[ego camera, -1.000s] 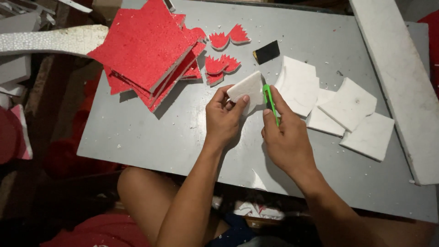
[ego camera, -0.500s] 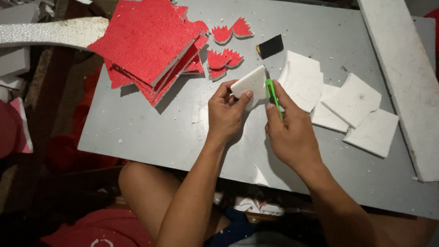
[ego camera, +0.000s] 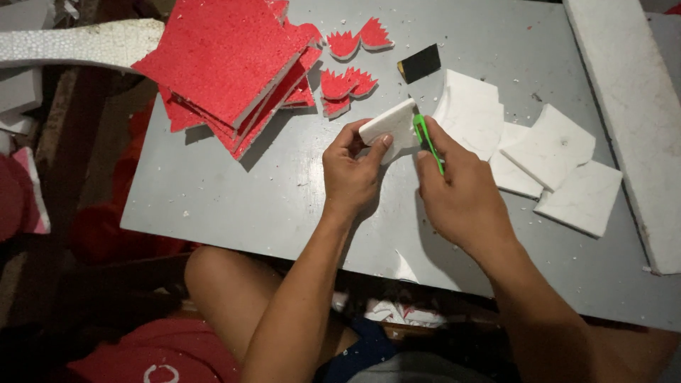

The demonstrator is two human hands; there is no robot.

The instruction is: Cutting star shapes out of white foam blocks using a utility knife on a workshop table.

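Two hands are working one white foam piece (ego camera: 389, 128) with a green cutter (ego camera: 428, 142) above the grey table (ego camera: 234, 206).

The left hand (ego camera: 351, 174) is pinching the foam piece between thumb and fingers, holding it just above the table centre. The right hand (ego camera: 457, 195) is closing around the cutter, its tip touching the piece's right edge. Just to the right, four white squares (ego camera: 553, 145) are lying flat, overlapping; the exact count is hard to tell where they overlap. At upper left, a stack of red sheets (ego camera: 227, 64) is sitting, at least four layers showing. Beside it, five small red crown-shaped cutouts (ego camera: 347, 81) are lying in two groups. One black block (ego camera: 420, 63) is lying near them. One long white slab (ego camera: 628, 120) is running along the right edge.
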